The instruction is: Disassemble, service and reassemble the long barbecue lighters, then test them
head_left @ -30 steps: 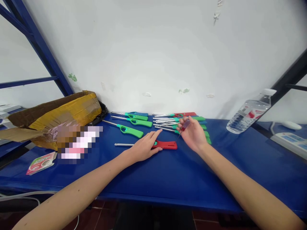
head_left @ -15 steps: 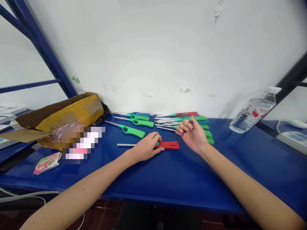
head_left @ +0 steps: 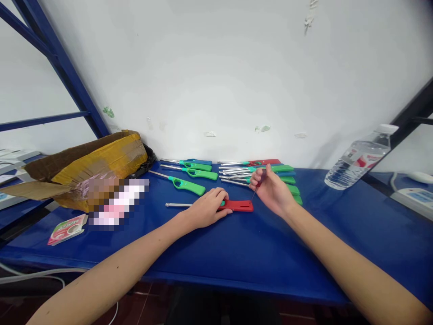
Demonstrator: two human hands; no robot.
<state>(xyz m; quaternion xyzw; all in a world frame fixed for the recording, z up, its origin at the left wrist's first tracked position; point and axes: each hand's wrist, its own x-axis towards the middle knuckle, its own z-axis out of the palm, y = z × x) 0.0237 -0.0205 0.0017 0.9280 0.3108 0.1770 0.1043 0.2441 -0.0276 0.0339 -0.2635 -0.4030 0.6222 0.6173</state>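
Fingers: left hand [head_left: 204,211] presses flat on the red lighter [head_left: 237,206]; right hand [head_left: 270,189] pinches a thin tool [head_left: 256,188].
Red lighter: lies on the tabletop [head_left: 237,253], between both hands.
Handling: probably light, stiff, smooth plastic; best held at the handle, not the metal tube [head_left: 177,205].
Around: green lighters [head_left: 189,174] behind, water bottle [head_left: 356,158] well apart.

Near half of blue table [head_left: 237,253] is open. Lighter pile [head_left: 267,174] blocks the back, cardboard box [head_left: 84,167] left, water bottle [head_left: 358,158] right.
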